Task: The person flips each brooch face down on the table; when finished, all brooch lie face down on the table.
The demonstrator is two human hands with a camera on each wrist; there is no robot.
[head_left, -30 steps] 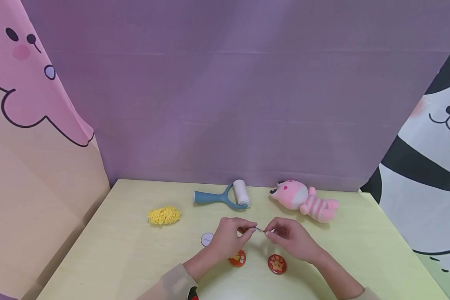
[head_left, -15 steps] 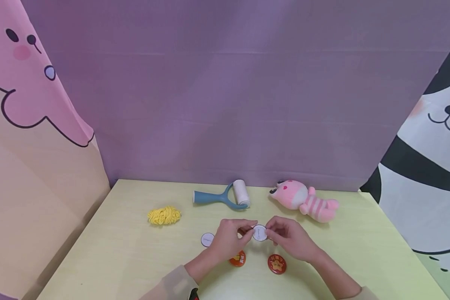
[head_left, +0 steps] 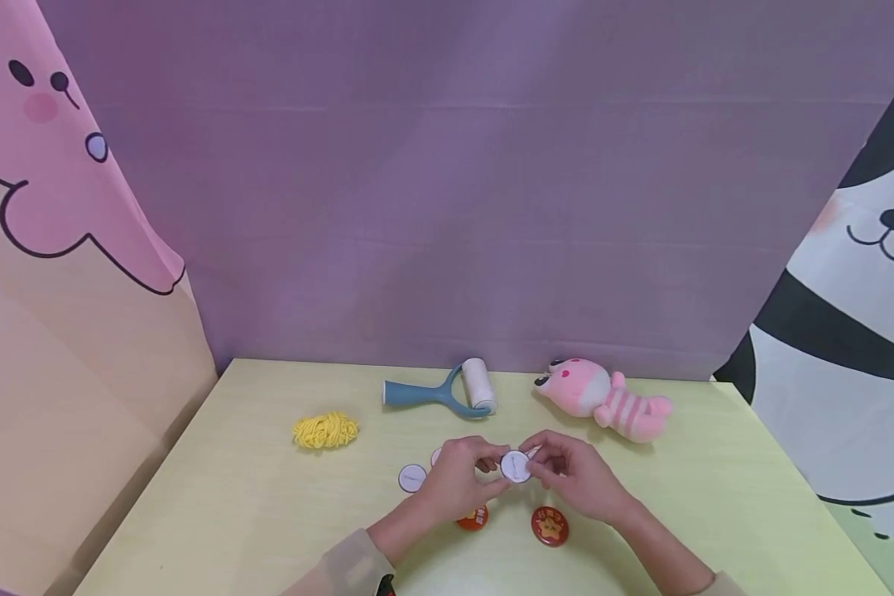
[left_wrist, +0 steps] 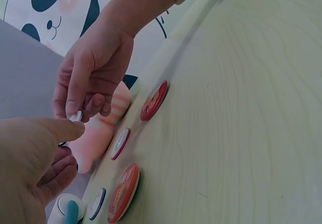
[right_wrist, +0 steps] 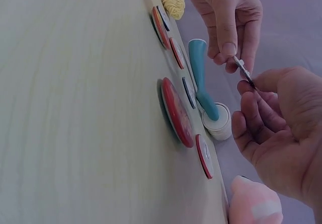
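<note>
Both hands hold one round badge between them above the table, its white pin side turned toward the head camera. The left hand pinches its left edge; the right hand pinches its right edge. In the right wrist view the badge appears edge-on between the two hands' fingertips. Below the hands lie a red badge with a star and an orange-red badge, partly covered by the left wrist. A white-backed badge lies left of the left hand.
Behind the hands lie a blue-handled roller and a pink plush toy. Yellow yarn sits at the left. The right wrist view shows several badges, one white-faced with a red rim, near the plush.
The badge, seen edge-on a second ago, has been turned so its white back faces the head camera. The left fingers have shifted slightly on its edge; both hands stay nearly in place.
</note>
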